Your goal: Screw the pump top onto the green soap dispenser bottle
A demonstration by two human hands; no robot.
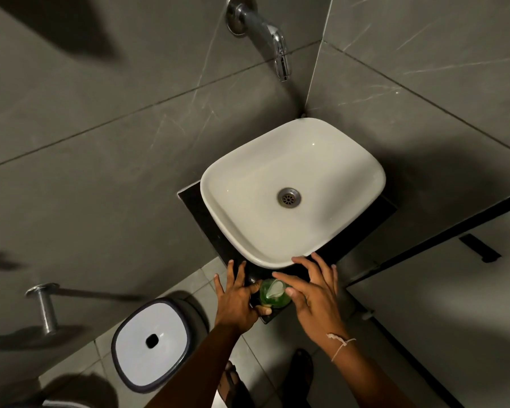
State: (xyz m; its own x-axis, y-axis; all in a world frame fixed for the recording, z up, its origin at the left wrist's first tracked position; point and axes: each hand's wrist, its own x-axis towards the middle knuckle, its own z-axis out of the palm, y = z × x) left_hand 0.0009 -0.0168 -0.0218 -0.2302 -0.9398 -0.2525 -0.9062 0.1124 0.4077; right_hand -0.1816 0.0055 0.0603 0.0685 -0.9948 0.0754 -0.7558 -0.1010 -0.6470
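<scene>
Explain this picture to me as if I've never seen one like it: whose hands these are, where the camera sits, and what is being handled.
There is no machine here. A person wears one wide-angle camera on the head, looking down, so you see their own two bare arms. The left hand steadies a green soap bottle standing on the dark counter. The right hand has its fingers on the white pump top over the bottle's mouth. Just beyond is a white basin, with a chrome tap on the wall above. Down on the floor sits a white-lidded bin.
</scene>
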